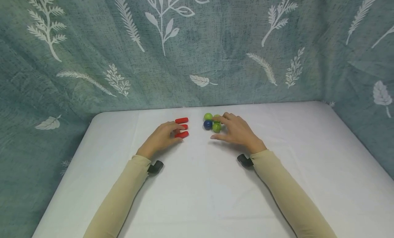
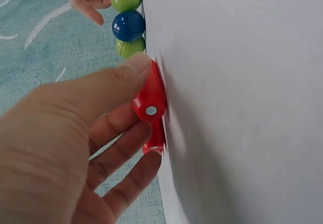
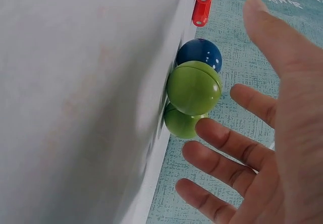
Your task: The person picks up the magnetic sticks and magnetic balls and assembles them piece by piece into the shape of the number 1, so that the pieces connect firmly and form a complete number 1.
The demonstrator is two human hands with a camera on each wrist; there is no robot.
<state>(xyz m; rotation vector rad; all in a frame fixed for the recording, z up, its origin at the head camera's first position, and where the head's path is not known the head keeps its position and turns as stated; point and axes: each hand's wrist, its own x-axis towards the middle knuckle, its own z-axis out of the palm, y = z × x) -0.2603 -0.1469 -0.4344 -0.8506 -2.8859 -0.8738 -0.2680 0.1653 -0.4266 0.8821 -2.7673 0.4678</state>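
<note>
Three red bars lie in a column on the white table: a far bar [image 1: 181, 120], a middle bar [image 1: 184, 127] and a near bar [image 1: 182, 134]. My left hand [image 1: 161, 137] is at them from the left, its fingers over the middle bar and its thumb beside the near bar [image 2: 151, 95]. To the right, a blue ball [image 1: 207, 124] is grouped with three green balls, one at the back left [image 1: 208, 116], one in front [image 3: 194, 88] and one partly hidden by fingers. My right hand [image 1: 237, 130] hovers around this group, fingers spread and thumb apart.
A white cloth covers the table [image 1: 191, 190]. Behind it and at both sides hangs a blue-green curtain [image 1: 227, 77] with white leaf prints. Black wrist cameras, one on the left [image 1: 155, 167] and one on the right [image 1: 245, 160], sit just above the cloth.
</note>
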